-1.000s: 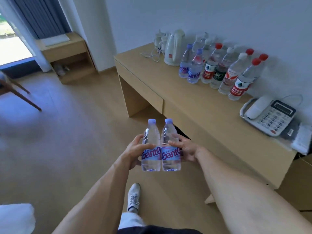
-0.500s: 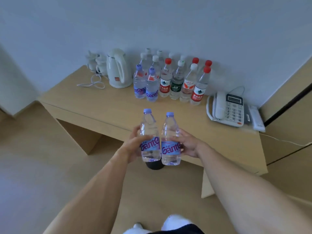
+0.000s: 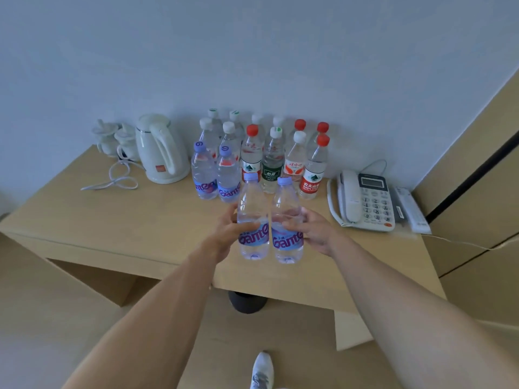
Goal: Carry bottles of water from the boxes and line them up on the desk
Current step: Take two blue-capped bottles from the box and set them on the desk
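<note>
**Two purple-capped bottles held above the tabletop**

Each hand carries one clear bottle of water with a lilac cap and a purple-lettered label. The left bottle (image 3: pixel 252 220) and the right bottle (image 3: pixel 287 223) stand upright, side by side and touching, held above the front part of the tabletop (image 3: pixel 112 220). Both look full.

The left hand (image 3: pixel 227 234) wraps its bottle from the outer side, fingers (image 3: pixel 247 224) curled across the label's top. The right hand (image 3: pixel 314 231) grips likewise, fingers (image 3: pixel 292 224) curled round the bottle's middle.

Behind them, against the wall, stands a cluster of filled bottles (image 3: pixel 264 155) in rows: two matching lilac-capped ones in front on the left, others with red or white caps. A white kettle (image 3: pixel 161 150) stands left of the cluster, a desk telephone (image 3: pixel 365 200) to the right.
</note>
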`<state>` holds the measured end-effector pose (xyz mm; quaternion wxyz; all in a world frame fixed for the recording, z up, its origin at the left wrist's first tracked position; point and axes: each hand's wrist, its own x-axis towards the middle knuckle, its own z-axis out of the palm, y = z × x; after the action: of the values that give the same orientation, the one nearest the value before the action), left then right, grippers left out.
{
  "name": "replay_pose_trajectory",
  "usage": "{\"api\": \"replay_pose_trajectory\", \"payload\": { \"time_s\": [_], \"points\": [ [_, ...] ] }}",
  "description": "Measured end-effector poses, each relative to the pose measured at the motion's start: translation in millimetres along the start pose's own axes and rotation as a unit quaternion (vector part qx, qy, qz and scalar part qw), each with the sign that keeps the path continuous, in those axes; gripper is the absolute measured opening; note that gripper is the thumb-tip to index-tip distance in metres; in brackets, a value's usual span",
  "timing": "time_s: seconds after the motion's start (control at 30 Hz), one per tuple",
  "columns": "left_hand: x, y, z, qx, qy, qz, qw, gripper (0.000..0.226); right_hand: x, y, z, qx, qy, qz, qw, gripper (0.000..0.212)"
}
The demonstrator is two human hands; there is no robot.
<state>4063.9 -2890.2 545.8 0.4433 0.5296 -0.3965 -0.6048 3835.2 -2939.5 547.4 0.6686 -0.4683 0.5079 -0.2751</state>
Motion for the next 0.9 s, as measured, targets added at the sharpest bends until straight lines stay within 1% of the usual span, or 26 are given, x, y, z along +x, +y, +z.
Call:
{"api": "replay_pose_trajectory", "payload": {
  "time_s": [0.07,0.17,0.23,0.33,0.47,0.57,0.7,0.9],
  "points": [
    [18,6,0,0.017,-0.004,0.015,1.0,0.06,13,-7,-4,-0.015,0.015,-0.026,0.999,0.043],
    [41,12,-1,0.037,0.001,0.018,0.999,0.069,34,-15,-11,-0.025,0.021,-0.056,0.998,0.057],
    [56,13,-2,0.059,-0.005,0.029,0.998,0.072,46,-18,-16,-0.033,0.026,-0.073,0.996,0.063],
    [73,14,-4,0.102,-0.012,0.051,0.993,0.078,57,-21,-20,-0.06,0.052,-0.086,0.993,0.062],
    [88,13,-10,0.175,-0.016,0.074,0.982,0.076,65,-17,-22,-0.105,0.081,-0.101,0.986,0.057],
    [94,14,-17,0.198,-0.022,0.075,0.977,0.075,68,-14,-18,-0.118,0.098,-0.102,0.983,0.055],
    [98,13,-24,0.224,-0.031,0.077,0.971,0.075,70,-9,-12,-0.132,0.115,-0.105,0.979,0.062],
    [96,23,-31,0.292,-0.057,0.088,0.951,0.079,68,-8,-3,-0.195,0.143,-0.108,0.964,0.061]
  ]
}}
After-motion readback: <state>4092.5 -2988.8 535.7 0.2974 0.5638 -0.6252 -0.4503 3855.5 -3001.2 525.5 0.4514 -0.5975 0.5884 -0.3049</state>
